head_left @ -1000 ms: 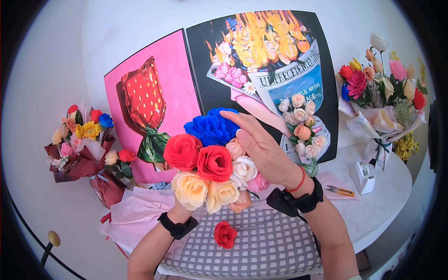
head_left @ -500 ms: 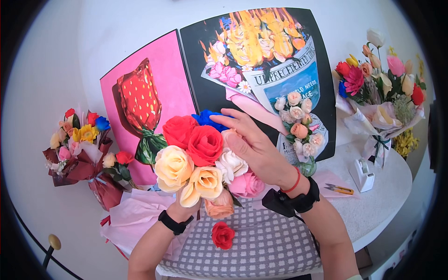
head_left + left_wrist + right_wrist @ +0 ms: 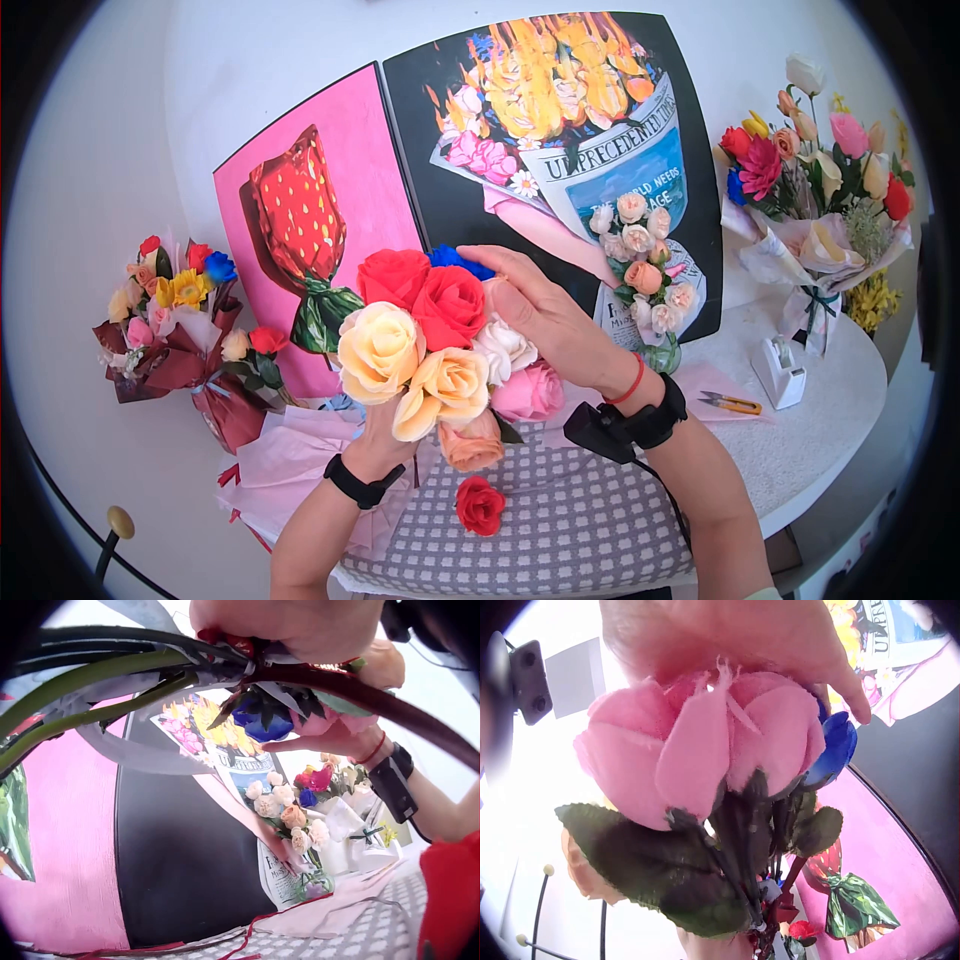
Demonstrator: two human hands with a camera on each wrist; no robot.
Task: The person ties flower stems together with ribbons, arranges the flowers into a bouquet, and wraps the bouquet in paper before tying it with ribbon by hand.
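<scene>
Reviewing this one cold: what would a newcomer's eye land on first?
Probably the many-coloured bunch of flowers in the middle of the head view, its stems gripped by the left hand, the right hand against its side. Behind stand two bold pictures, a pink one and a black one. In front, a lone red flower lies on checked cloth.

We have one bunch of artificial roses (image 3: 433,340), stems (image 3: 124,663) gathered in the left hand (image 3: 378,445), heads up, packed close. Two red blooms (image 3: 450,307) beyond two cream blooms (image 3: 381,352); white bloom (image 3: 503,347) and pink bloom (image 3: 530,392) right, peach bloom (image 3: 470,443) nearest, blue bloom (image 3: 458,262) farthest. Green leaf (image 3: 645,862) below the pink.
</scene>
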